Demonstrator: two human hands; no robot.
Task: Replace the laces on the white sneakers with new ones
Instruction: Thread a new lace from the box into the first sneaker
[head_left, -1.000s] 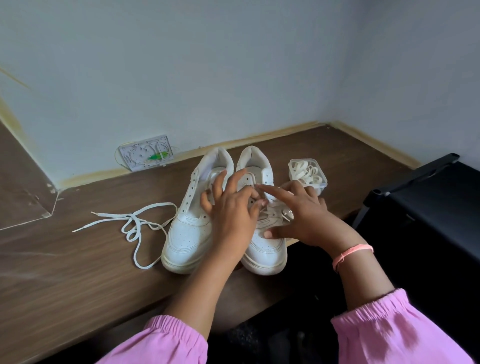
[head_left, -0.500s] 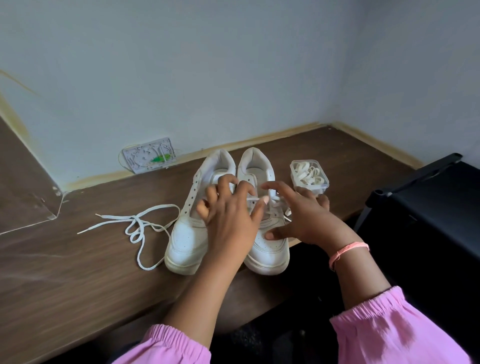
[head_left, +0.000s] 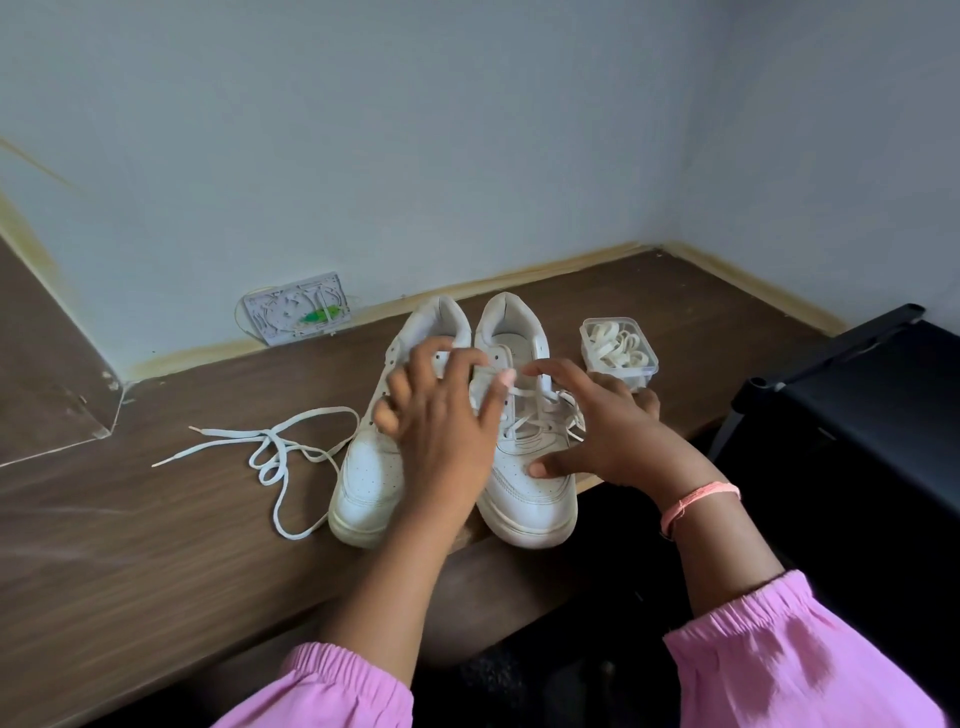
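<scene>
A: Hands?
B: Left hand (head_left: 441, 410) blurred, fingers curled at right sneaker's (head_left: 524, 457) lace (head_left: 524, 423); grip unclear. Right hand (head_left: 602, 431) spread, resting there.
A: Writing?
B: None legible. Loose lace (head_left: 275, 452) left of both hands.

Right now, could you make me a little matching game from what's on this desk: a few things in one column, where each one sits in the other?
Things:
1. loose lace
2. clear box of laces
3. left sneaker
4. right sneaker

Places or states:
A. eyelets bare, no lace
B. lying left of the shoes
C. lace still threaded
D. standing right of the shoes

Pairs: 1-B, 2-D, 3-A, 4-C
</scene>
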